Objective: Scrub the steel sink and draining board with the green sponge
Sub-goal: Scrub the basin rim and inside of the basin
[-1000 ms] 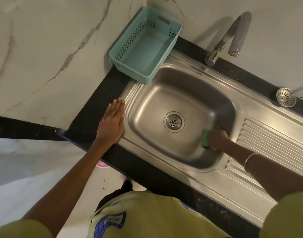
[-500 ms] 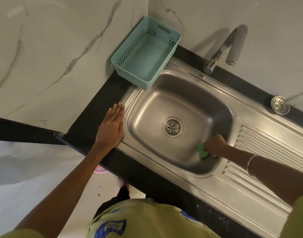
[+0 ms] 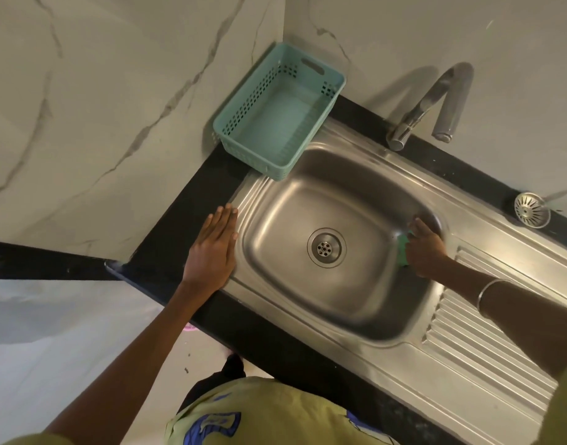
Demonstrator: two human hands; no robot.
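Where the head view looks down on the basin, we see the green sponge (image 3: 403,251) as a thin bright strip, mostly hidden under the right hand (image 3: 425,252). Its visible edge runs lengthwise from near to far along the right inner wall of the steel sink (image 3: 275,207), standing roughly on edge against that wall. We see the right hand's fingers (image 3: 418,227) laid over the sponge and pressing it to the steel, with the thumb side hidden, so we cannot tell how far they curl round it. A thin bangle (image 3: 487,292) circles that wrist above the ribbed draining board (image 3: 481,354).

The left hand (image 3: 213,252) lies flat with straight fingers together, palm down, half on the dark tabletop (image 3: 192,203) and half on the sink's left rim, holding nothing. A teal basket (image 3: 277,114) sits in the far corner, overlapping the rim. A tap (image 3: 436,104) stands behind the basin, and a loose strainer (image 3: 531,209) lies on the far edge.
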